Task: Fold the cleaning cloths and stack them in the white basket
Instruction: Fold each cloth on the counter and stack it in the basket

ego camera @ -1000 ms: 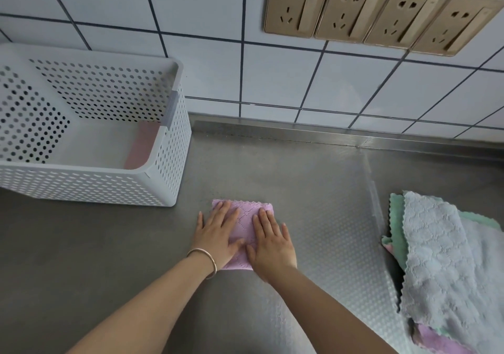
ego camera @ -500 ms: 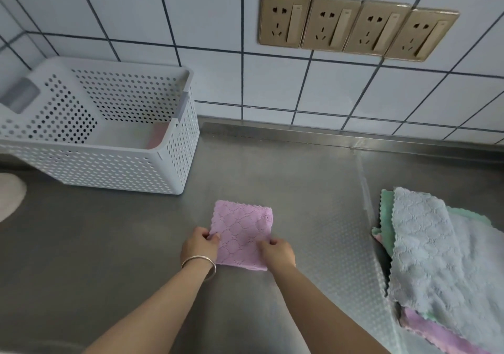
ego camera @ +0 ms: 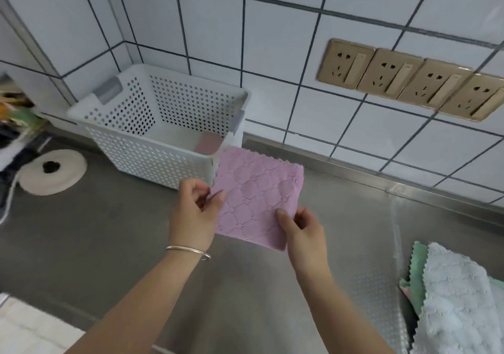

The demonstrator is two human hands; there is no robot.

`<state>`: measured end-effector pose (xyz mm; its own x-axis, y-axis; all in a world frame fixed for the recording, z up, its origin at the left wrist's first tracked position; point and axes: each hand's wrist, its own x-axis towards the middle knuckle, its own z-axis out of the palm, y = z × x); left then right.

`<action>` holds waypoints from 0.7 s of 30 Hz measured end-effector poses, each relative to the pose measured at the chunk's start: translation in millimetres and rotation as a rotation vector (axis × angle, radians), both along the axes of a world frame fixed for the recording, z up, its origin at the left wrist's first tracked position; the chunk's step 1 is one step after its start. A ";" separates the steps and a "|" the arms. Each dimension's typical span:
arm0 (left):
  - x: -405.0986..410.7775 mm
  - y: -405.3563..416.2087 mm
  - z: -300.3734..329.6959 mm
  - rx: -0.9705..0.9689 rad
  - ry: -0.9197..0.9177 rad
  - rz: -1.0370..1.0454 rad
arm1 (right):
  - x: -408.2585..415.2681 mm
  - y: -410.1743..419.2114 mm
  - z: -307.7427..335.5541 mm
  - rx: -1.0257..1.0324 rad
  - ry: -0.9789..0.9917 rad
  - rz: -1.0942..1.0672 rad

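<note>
Both hands pinch the folded pink cloth off the steel counter: left hand on its left edge, right hand on its near-right corner. The white basket lies up-left, just beyond the cloth's far edge and nearer the left hand.

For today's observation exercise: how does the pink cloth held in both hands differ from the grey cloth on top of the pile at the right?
The pink cloth is folded into a small square; the grey cloth lies spread out, unfolded. The pink cloth is pinched by the left hand and right hand near the white basket; the grey cloth rests untouched on its pile. Both show a quilted pattern and zigzag edges.
</note>
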<state>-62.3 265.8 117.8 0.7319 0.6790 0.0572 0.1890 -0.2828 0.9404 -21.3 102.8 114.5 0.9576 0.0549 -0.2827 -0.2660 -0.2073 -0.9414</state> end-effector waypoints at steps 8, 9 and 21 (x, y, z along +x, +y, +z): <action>46.9 146.9 65.4 0.347 -0.133 -0.199 | 51.2 135.1 68.1 0.076 -0.160 0.085; 55.7 167.1 69.5 0.371 -0.108 -0.219 | 60.5 154.2 69.7 0.067 -0.168 0.085; 202.3 346.6 5.5 0.748 0.697 -0.595 | 209.2 325.3 -12.1 -0.572 0.212 0.359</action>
